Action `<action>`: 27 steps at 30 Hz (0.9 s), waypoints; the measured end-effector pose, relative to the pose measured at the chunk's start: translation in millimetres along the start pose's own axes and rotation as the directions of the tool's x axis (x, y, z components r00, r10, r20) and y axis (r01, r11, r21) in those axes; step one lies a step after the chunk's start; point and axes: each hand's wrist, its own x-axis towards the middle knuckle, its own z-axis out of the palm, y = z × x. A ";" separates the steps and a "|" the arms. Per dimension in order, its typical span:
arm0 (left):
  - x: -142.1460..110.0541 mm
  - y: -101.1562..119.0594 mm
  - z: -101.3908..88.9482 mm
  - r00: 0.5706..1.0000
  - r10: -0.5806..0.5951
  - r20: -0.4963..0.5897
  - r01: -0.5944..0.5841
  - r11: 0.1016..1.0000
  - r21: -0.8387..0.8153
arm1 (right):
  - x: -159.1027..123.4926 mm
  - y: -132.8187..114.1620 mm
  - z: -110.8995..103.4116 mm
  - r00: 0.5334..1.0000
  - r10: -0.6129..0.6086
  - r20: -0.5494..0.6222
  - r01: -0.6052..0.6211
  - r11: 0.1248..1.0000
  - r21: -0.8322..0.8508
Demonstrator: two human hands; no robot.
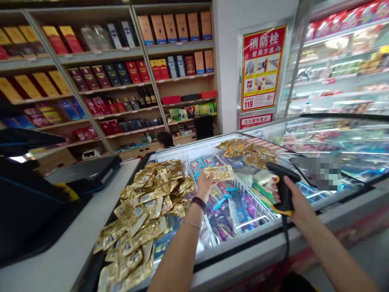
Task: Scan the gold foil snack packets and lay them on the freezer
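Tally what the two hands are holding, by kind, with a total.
Gold foil sachet in left hand: 1
Black handheld barcode scanner in right hand: 1
Total: 2

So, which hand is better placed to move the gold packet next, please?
Probably the left. The left hand holds the gold sachet between its fingers, while the right hand is wrapped around the black corded barcode scanner.
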 end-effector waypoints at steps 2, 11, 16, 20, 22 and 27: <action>-6.8 6.0 -9.5 0.999 0.052 -0.014 -0.052 0.998 -0.031 | -6.0 0.7 8.4 0.999 0.039 -0.024 -0.040 0.999 -0.017; -11.2 24.4 -21.0 0.982 0.180 -0.050 -0.186 0.968 -0.169 | -66.8 5.4 78.7 0.967 -0.044 0.250 0.150 0.894 -0.423; -8.9 19.5 -26.7 0.977 0.210 -0.042 -0.214 0.964 -0.158 | -88.6 6.2 112.3 0.946 -0.088 0.313 0.275 0.730 -0.626; -1.6 9.6 -33.3 0.975 0.222 -0.002 -0.220 0.966 -0.139 | -94.6 8.5 123.6 0.944 -0.099 0.316 0.299 0.664 -0.685; 0.8 6.0 -34.2 0.975 0.220 -0.014 -0.219 0.966 -0.134 | -95.5 9.0 125.5 0.944 -0.100 0.315 0.302 0.644 -0.702; -2.6 7.2 -28.8 0.975 0.211 -0.072 -0.219 0.967 -0.133 | -94.9 9.0 125.3 0.949 -0.088 0.302 0.286 0.643 -0.711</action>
